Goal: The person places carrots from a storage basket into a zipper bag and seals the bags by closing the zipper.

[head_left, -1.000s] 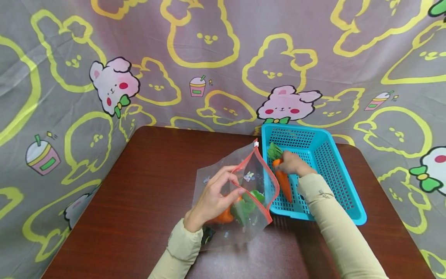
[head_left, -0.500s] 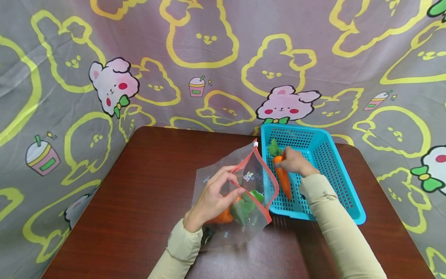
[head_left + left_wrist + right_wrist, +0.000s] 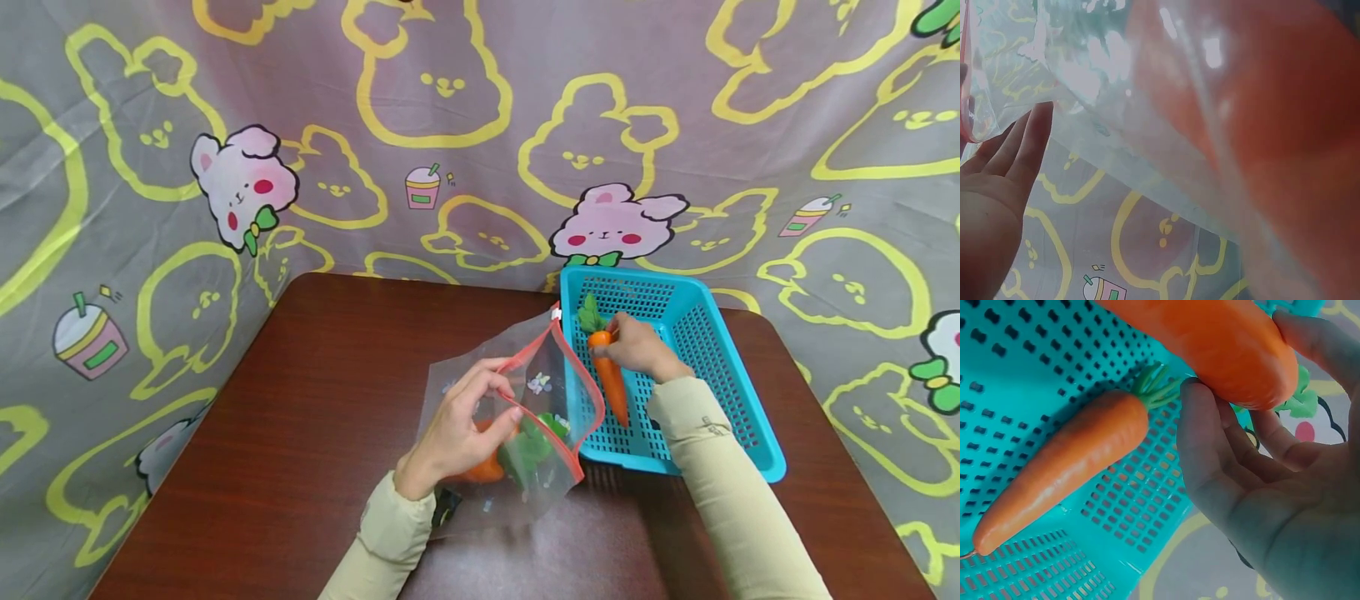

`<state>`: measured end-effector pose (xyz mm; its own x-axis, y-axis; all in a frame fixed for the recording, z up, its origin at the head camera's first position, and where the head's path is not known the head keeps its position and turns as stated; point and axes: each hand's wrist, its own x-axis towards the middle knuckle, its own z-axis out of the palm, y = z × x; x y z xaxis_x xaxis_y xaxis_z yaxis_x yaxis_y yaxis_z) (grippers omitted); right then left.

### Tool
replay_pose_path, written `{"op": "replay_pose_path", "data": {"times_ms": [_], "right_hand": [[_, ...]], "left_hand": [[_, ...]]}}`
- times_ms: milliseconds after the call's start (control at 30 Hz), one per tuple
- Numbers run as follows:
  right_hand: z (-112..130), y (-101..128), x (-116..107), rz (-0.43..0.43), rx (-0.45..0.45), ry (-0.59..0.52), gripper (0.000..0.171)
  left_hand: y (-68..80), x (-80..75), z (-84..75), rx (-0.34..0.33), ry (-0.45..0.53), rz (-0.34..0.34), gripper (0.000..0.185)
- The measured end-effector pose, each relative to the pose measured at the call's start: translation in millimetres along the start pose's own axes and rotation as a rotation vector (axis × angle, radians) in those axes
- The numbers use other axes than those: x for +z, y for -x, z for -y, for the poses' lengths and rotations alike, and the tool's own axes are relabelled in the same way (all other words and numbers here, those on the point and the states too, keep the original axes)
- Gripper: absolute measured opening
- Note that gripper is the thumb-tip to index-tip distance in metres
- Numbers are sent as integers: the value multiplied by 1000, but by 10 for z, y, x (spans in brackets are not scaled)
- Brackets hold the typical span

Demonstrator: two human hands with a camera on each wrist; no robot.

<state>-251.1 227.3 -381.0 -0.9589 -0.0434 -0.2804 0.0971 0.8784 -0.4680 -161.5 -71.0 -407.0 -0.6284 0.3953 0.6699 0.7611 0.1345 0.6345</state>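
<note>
My left hand (image 3: 465,425) pinches the red-edged mouth of a clear zip bag (image 3: 450,387), its mouth gaping toward the basket. Inside the bag show an orange carrot-like thing (image 3: 486,468) and green leaves (image 3: 528,450); in the left wrist view the clear film (image 3: 1141,150) spreads beside my fingers. My right hand (image 3: 639,346) grips an orange carrot (image 3: 613,383) near its leafy top, over the blue basket (image 3: 750,400). Close up in the right wrist view, fingers and thumb curl round the thick end of this carrot (image 3: 1222,356). A second carrot (image 3: 1072,469) lies in the basket below.
The basket has perforated walls and stands at the right on a brown wooden table (image 3: 315,433). Behind it hangs a grey curtain (image 3: 480,167) with rabbit drawings. A small dark item (image 3: 446,504) shows beside my left cuff.
My right hand has brought the carrot slightly upward and away from me, with its leaves now more upright. The left hand stays in place, and the bag has shifted very little.
</note>
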Motion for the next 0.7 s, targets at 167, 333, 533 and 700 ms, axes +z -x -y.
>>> {"op": "replay_pose_path", "data": {"times_ms": [167, 333, 533, 700], "right_hand": [[20, 35, -27, -35, -22, -26, 44], [40, 68, -44, -60, -32, -44, 42], [36, 98, -56, -79, -30, -50, 43], [29, 122, -68, -112, -30, -62, 44]], "left_hand": [[-4, 4, 9, 8, 15, -9, 17], [1, 7, 12, -9, 12, -7, 17], [0, 21, 20, -19, 7, -2, 17], [-12, 32, 19, 1, -9, -6, 18]]}}
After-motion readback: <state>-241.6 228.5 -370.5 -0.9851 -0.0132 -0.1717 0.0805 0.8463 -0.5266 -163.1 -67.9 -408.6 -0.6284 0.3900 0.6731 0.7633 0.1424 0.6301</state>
